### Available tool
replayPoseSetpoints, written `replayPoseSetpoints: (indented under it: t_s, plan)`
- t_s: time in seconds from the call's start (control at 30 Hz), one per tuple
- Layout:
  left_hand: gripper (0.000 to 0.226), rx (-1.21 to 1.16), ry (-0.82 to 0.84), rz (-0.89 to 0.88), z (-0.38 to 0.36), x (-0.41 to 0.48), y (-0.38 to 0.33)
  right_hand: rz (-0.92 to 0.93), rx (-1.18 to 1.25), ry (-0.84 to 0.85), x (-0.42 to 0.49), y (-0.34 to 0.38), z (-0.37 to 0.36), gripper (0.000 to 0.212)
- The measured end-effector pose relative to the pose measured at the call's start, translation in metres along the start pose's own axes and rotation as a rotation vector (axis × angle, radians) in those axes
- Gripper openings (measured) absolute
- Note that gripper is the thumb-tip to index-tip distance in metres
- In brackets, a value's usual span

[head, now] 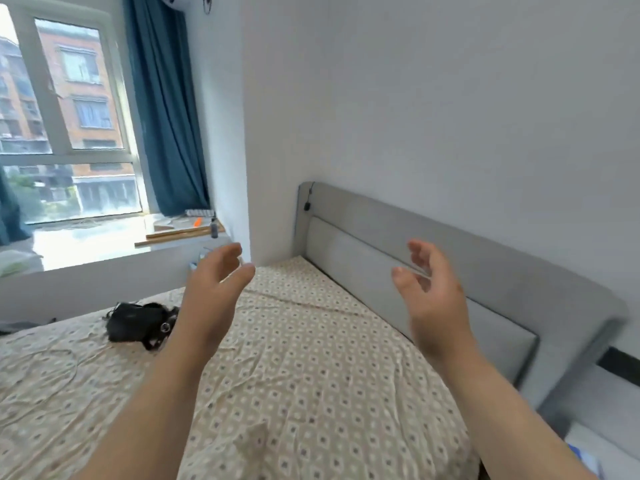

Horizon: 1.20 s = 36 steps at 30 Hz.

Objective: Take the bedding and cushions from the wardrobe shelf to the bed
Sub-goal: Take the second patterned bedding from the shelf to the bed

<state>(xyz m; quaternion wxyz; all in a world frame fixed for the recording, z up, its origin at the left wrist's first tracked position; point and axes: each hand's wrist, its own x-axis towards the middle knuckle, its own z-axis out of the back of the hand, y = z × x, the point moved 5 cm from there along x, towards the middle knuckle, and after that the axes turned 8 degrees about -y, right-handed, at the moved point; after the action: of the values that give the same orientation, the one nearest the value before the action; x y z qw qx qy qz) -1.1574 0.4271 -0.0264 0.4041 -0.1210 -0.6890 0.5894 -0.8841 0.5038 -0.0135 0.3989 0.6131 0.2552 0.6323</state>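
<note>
The bed fills the lower view, covered by a beige sheet with a small diamond pattern. Its grey padded headboard runs along the right wall. My left hand is raised over the bed's middle, fingers relaxed and spread, holding nothing. My right hand is raised in front of the headboard, palm turned inward, fingers loosely bent and empty. No bedding, cushions or wardrobe appear in view.
A black bag lies on the sheet to the left of my left forearm. Behind it are a white window ledge with small items, a large window and a blue curtain. A white nightstand sits at the lower right.
</note>
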Motion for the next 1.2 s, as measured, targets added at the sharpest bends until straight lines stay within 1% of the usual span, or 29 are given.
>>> replayPoseSetpoints:
  t_s: [0.07, 0.13, 0.2, 0.27, 0.43, 0.47, 0.57, 0.7, 0.77, 0.83, 0.93, 0.97, 1.03, 1.1, 1.2]
  plan:
    - [0.057, -0.114, 0.077, -0.010, -0.059, -0.015, -0.026, 0.035, -0.011, -0.098, 0.010, -0.004, 0.058, 0.043]
    - [0.053, -0.187, 0.112, -0.050, -0.092, -0.024, -0.043, 0.044, -0.025, -0.134, 0.017, -0.004, 0.089, 0.045]
    - [0.049, -0.231, 0.216, -0.080, -0.146, -0.045, -0.058, 0.028, -0.077, -0.208, 0.014, -0.014, 0.142, 0.046]
    - [0.047, -0.300, 0.297, -0.095, -0.192, -0.061, -0.068, 0.044, -0.140, -0.271, 0.011, -0.015, 0.188, 0.043]
    - [0.050, -0.432, 0.572, -0.101, -0.311, -0.104, -0.101, -0.001, -0.279, -0.484, -0.003, -0.010, 0.303, 0.043]
    - [0.049, -0.456, 0.604, -0.096, -0.326, -0.110, -0.104, -0.015, -0.296, -0.505, -0.006, -0.007, 0.317, 0.041]
    - [0.048, -0.524, 0.781, -0.082, -0.389, -0.142, -0.119, -0.047, -0.365, -0.641, -0.022, 0.002, 0.370, 0.035]
    - [0.050, -0.600, 1.009, -0.093, -0.457, -0.191, -0.143, -0.116, -0.447, -0.881, -0.053, 0.014, 0.422, 0.035]
    - [0.045, -0.644, 1.128, -0.082, -0.486, -0.219, -0.154, -0.128, -0.484, -1.007, -0.073, 0.022, 0.438, 0.030]
    - [0.037, -0.684, 1.218, -0.080, -0.505, -0.248, -0.162, -0.141, -0.516, -1.113, -0.093, 0.026, 0.449, 0.022]
    - [0.033, -0.730, 1.375, -0.048, -0.520, -0.301, -0.169, -0.153, -0.626, -1.279, -0.127, 0.037, 0.458, 0.021]
    - [0.030, -0.740, 1.397, -0.038, -0.521, -0.313, -0.169, -0.156, -0.647, -1.304, -0.134, 0.041, 0.459, 0.021]
    - [0.028, -0.775, 1.511, -0.005, -0.517, -0.347, -0.175, -0.192, -0.734, -1.389, -0.161, 0.053, 0.459, 0.022]
    - [0.028, -0.815, 1.595, 0.009, -0.513, -0.377, -0.185, -0.210, -0.817, -1.465, -0.186, 0.071, 0.456, 0.026]
    - [0.028, -0.860, 1.708, 0.026, -0.499, -0.414, -0.206, -0.222, -0.906, -1.562, -0.224, 0.096, 0.454, 0.026]
